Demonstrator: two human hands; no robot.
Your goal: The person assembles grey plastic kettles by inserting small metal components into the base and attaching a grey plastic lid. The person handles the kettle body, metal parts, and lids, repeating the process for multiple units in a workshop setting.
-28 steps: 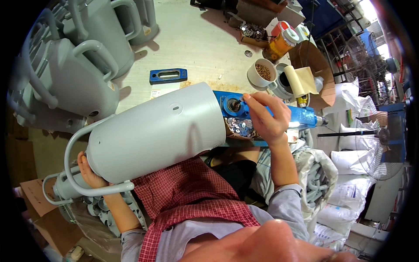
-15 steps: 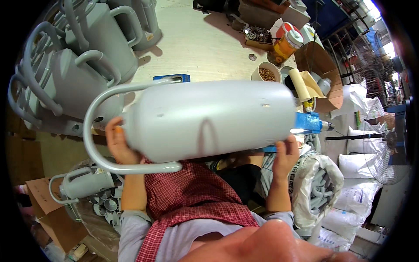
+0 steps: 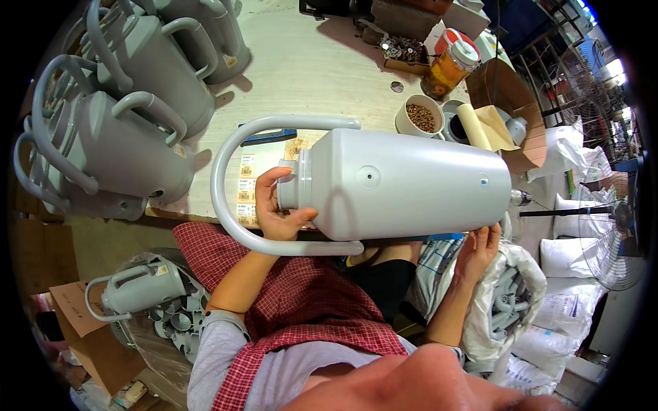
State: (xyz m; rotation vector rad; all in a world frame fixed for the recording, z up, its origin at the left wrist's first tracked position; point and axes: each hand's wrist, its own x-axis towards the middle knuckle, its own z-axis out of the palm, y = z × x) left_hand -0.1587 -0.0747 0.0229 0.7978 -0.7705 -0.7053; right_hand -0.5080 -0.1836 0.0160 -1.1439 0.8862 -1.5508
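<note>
A large grey plastic thermos jug body [image 3: 418, 181] lies sideways in front of me, its narrow neck to the left and its base to the right. My left hand [image 3: 277, 209] is closed round the neck, inside the loop of a big curved carrying handle [image 3: 224, 171]. At the base end, the bent fingers of my right hand [image 3: 478, 252] press against the lower side. Facing up are a round recess with a small hole and, nearer the base, a small slot. Behind the neck, a sheet of small labels [image 3: 247, 188] and a blue tool [image 3: 269, 135] lie on the table.
Several grey jugs [image 3: 133, 65] stand at the left. A cup of brass-coloured screws [image 3: 419, 118], a jar of orange liquid [image 3: 449, 65] and a cardboard box [image 3: 533, 140] are at the right. Below are an open sack of grey parts [image 3: 510, 294] and another jug [image 3: 145, 289].
The jug body has moved right and turned about its length, so the recess now faces up. My left hand grips the neck more plainly, and both hands have shifted right.
</note>
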